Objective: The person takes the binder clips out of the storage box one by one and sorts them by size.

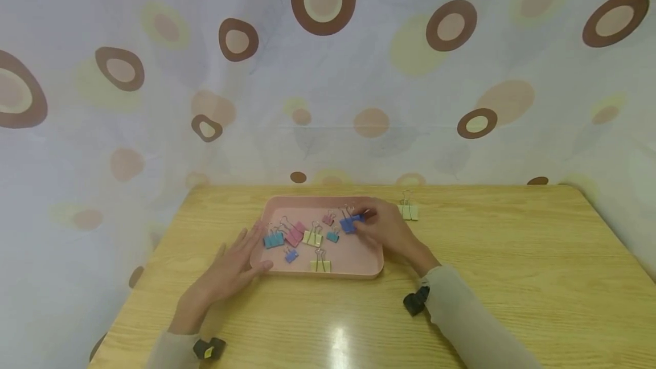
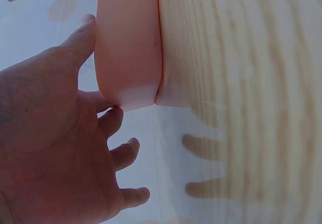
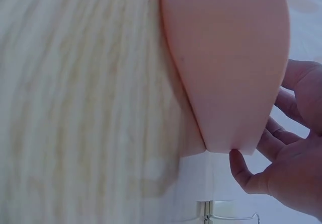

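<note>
A pink tray [image 1: 359,263] sits on the wooden table and holds several binder clips in teal, pink, yellow and purple. My right hand [image 1: 384,226] reaches into the tray's right side and pinches a blue binder clip [image 1: 350,223]. My left hand [image 1: 233,266] lies flat on the table with straight fingers, its fingertips touching the tray's left wall [image 2: 128,48]. In the right wrist view the tray's outer wall [image 3: 226,63] fills the frame and my right hand's fingers [image 3: 266,148] curl over its rim; the clip is hidden there.
One yellow-green binder clip [image 1: 408,209] stands on the table just right of the tray, behind my right hand; its wire handle [image 3: 226,216] shows in the right wrist view. A patterned curtain hangs close behind the table's far edge. Bare wood lies in front and to the right.
</note>
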`<action>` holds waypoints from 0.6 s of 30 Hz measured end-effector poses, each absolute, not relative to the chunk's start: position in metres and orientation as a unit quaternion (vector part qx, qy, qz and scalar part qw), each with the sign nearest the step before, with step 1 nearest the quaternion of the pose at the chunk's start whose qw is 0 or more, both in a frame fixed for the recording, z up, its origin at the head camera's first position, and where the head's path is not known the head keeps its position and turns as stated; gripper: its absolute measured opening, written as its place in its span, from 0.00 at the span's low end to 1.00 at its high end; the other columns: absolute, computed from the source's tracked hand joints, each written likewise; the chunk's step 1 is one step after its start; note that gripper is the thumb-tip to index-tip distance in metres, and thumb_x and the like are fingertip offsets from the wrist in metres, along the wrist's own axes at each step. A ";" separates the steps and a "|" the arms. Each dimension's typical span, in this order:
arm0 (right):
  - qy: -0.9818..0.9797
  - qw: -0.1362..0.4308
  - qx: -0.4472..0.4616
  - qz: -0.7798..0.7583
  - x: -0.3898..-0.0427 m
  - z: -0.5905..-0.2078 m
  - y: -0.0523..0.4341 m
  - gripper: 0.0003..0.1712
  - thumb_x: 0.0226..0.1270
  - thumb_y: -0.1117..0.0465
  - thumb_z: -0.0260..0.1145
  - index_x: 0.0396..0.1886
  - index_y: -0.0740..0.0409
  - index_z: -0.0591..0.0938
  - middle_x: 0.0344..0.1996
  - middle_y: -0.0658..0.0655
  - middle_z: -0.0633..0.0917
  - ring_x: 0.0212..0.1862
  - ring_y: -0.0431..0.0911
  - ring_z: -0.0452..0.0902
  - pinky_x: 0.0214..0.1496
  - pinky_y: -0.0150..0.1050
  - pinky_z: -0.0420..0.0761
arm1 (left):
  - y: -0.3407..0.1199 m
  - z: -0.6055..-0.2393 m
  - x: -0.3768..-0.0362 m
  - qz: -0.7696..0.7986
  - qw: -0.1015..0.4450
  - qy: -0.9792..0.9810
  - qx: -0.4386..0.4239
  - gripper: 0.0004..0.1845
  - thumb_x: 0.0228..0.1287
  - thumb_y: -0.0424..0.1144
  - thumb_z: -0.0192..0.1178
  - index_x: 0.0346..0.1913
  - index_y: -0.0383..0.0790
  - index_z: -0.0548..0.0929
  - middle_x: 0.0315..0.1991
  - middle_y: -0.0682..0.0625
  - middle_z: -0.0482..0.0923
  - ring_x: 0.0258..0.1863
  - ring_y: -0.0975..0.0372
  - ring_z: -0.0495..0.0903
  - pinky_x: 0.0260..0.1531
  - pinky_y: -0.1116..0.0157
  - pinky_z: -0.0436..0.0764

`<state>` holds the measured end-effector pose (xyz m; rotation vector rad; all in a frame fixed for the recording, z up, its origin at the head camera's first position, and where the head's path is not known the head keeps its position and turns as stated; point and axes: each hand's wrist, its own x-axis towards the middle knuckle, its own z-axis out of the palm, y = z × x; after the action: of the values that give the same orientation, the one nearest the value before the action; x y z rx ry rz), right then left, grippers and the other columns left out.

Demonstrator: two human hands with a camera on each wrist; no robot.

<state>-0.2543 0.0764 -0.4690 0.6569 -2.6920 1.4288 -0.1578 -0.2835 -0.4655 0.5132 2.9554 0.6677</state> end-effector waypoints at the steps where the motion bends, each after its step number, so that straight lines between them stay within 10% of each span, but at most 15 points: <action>1: -0.861 0.011 0.211 0.463 -0.254 -0.468 0.077 0.09 0.63 0.66 0.75 0.44 0.55 0.89 0.44 0.53 0.88 0.45 0.48 0.84 0.49 0.44 0.85 | -0.284 -0.466 -0.158 0.218 0.035 0.961 0.166 0.44 0.76 0.58 0.55 0.83 0.41 0.50 0.83 0.44 0.44 0.79 0.37 0.45 0.68 0.26 0.42; 18: -0.823 0.045 0.202 0.529 -0.240 -0.455 0.095 0.12 0.64 0.69 0.74 0.47 0.63 0.87 0.46 0.61 0.88 0.44 0.54 0.87 0.48 0.51 0.86 | -0.284 -0.466 -0.157 0.218 0.032 0.961 0.167 0.44 0.77 0.59 0.54 0.83 0.41 0.49 0.83 0.44 0.44 0.79 0.37 0.45 0.68 0.25 0.43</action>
<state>-0.2398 0.0946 -0.4555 0.6182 -2.5139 1.6161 -0.1574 -0.2840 -0.4656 0.5140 2.9595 0.6714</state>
